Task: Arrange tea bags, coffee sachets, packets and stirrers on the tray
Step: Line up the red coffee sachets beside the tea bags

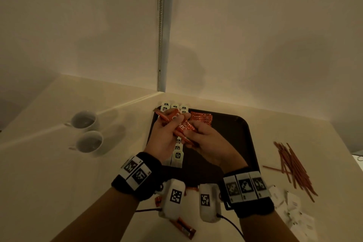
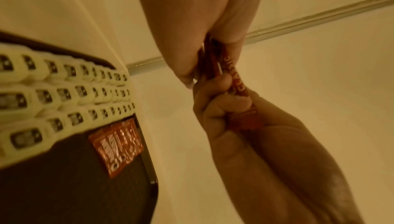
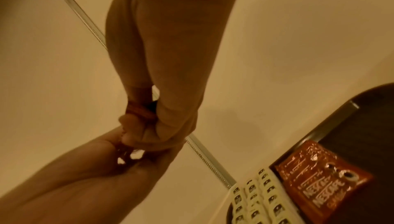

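— While we look down from the head camera, what are our fingers doing?

— Both hands meet above the dark tray (image 1: 233, 124). Our left hand (image 1: 163, 139) curls its fingers (image 1: 177, 122) round a bundle of red coffee sachets (image 1: 181, 126), thumb pressed on top. Our right hand (image 1: 208, 139) pinches the near end of that same bundle; its fingers (image 2: 221, 108) are folded tight against the foil, with no gap showing.

— And from the wrists?

— From the left wrist we see the sachets squeezed between our thumb and fingertips, the printed strip running down into the right fist. From the right wrist the grip is blurred, but both hands are plainly closed on the red foil.

— Where is everything else?

— Cream tea bags (image 2: 70, 91) lie in three rows along the tray's left side. A flat stack of sachets (image 3: 324, 178) rests just beside them at the far end. Red stirrers (image 1: 294, 167) lie in a loose heap on the counter (image 1: 59, 173) right of the tray, white packets (image 1: 294, 210) near them. Two cups (image 1: 86, 131) stand to the left.
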